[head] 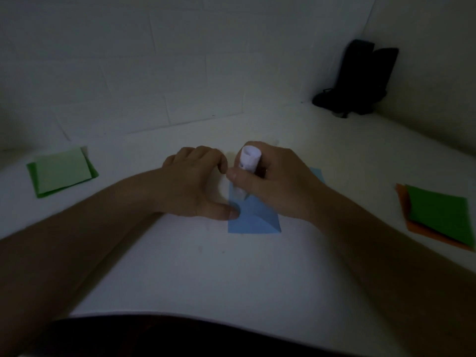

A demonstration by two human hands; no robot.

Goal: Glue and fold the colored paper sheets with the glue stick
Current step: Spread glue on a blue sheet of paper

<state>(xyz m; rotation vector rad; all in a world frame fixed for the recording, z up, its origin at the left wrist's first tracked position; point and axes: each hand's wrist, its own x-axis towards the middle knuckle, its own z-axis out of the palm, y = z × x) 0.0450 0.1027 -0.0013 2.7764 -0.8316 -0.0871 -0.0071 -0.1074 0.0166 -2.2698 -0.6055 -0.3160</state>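
Right hand (278,179): clenched around the glue stick, thumb pressed across its side; the forearm is stretched in from the lower right.
Left hand (198,181): nothing is grasped; it is laid palm down with the fingers curled, and the thumb tip is pressed on the left edge of the blue paper.
Glue stick (247,166): a white tube held tilted, its upper end raised toward the camera, its lower end set down on the upper part of the blue paper; whether the tip touches the sheet cannot be told in the dim light.
Blue paper (253,219): laid flat on the counter between the two hands; a diagonal crease is seen running toward its near right corner, and a far corner is seen past the right hand.
Counter (231,279): white, dimly lit, with its near edge curved across the bottom of the view.
Green sheets, right (443,215): a dark green sheet is laid over an orange sheet (412,225), well apart from the hands.
Green sheets, left (61,171): a pale green sheet is laid over a brighter green one, slightly askew, well apart from the hands.
Black object (360,78): stood in the far right corner against the white wall (154,60); its kind cannot be told.
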